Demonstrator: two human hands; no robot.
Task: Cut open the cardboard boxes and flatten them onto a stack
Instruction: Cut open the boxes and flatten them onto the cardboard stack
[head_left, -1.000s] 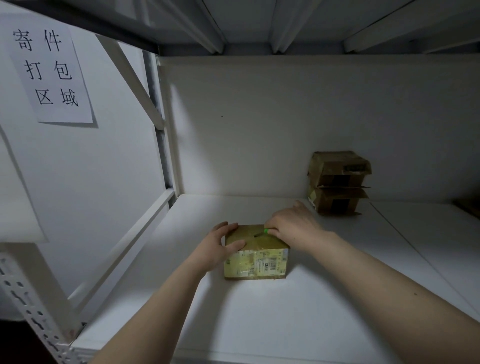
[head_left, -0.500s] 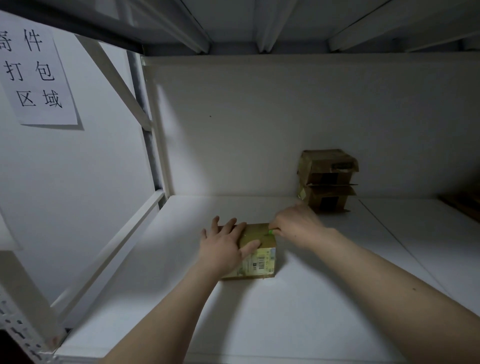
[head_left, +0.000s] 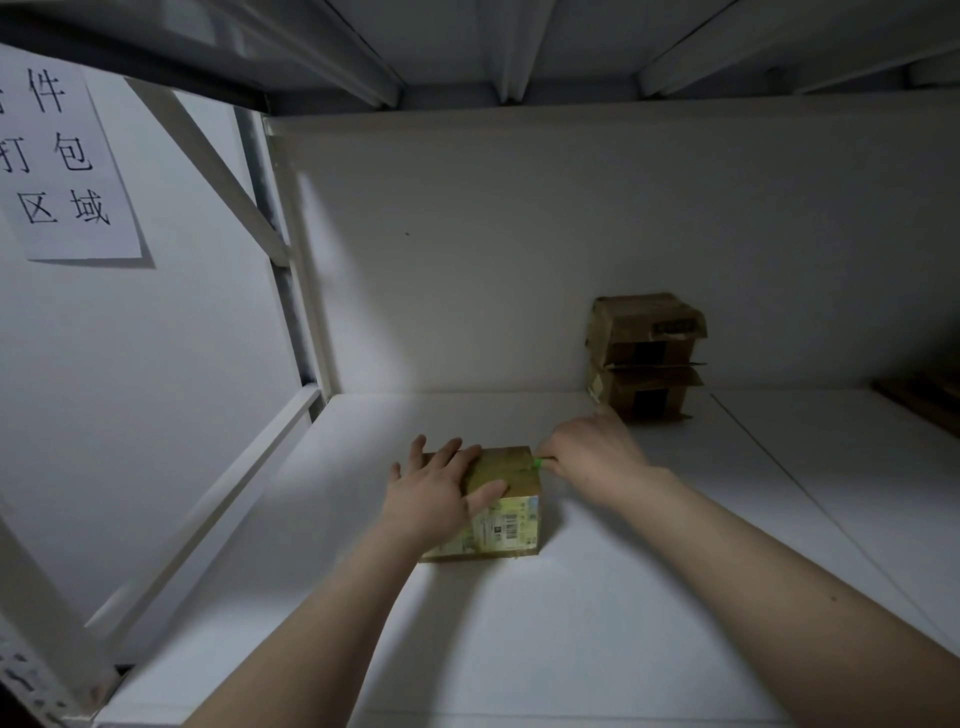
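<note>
While the left hand (head_left: 436, 488) presses flat, fingers straight and spread, on the small brown taped cardboard box (head_left: 514, 517) at centre, the right hand (head_left: 592, 452) grips a small green cutter (head_left: 538, 461) at its 2 o'clock corner; two stacked brown cardboard boxes (head_left: 647, 358) stand at 1 o'clock.

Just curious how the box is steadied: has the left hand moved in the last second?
Yes. The left hand slid right, toward the stacked boxes at the back, onto the top of the small box.
</note>
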